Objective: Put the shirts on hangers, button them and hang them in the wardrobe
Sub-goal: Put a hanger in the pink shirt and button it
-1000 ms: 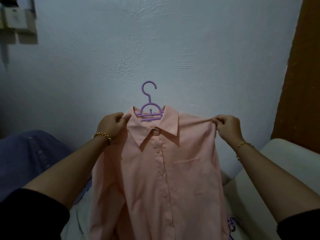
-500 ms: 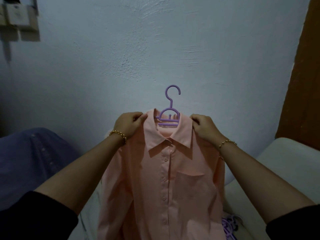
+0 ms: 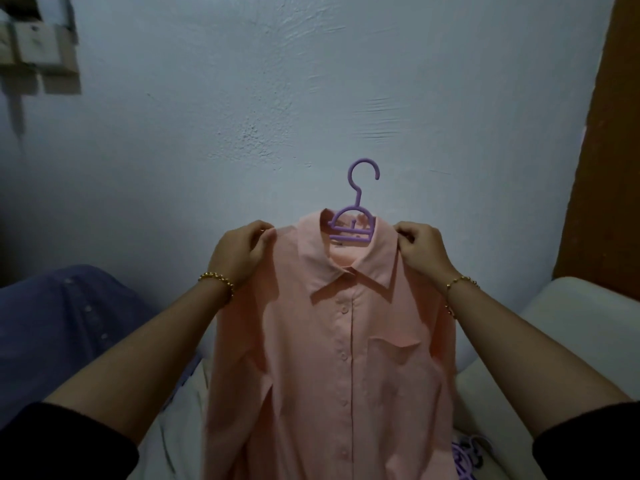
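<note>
Head view: we hold the peach shirt (image 3: pixel 346 358) up in front of the pale wall (image 3: pixel 311 98). It is already on the purple hanger (image 3: pixel 351 231), with the hook standing clear above the collar (image 3: pixel 349 271). Left hand (image 3: pixel 239 252) pinches the shirt's shoulder on its side, fingers curled into the cloth. Right hand (image 3: pixel 420 252) pinches the opposite shoulder just beside the collar. Hands are well apart, with nothing else in them.

Front placket looks closed, buttons (image 3: pixel 344 310) in a line down the middle. The hem is out of frame, so we cannot tell about the lowest ones.

Step in hand, as we judge it: squaring the shoulders on the hanger before hanging. To do it well, we:
- tug both shoulders outward evenly so the hanger arms sit inside the seams
- centre the collar round the hook stem
- smooth the chest pocket (image 3: pixel 394 344) side
- shift one hand to the hook for carrying

An uneven pull would likely slide the shirt off one arm.

Blue shirt (image 3: pixel 62 323) lies at left. Spare hangers (image 3: pixel 467 455) sit at lower right by the white cushion (image 3: pixel 571 323).

Writing: a small dark neck tag (image 3: pixel 337 242) under the hanger is too small to read. No brand is legible anywhere.
</note>
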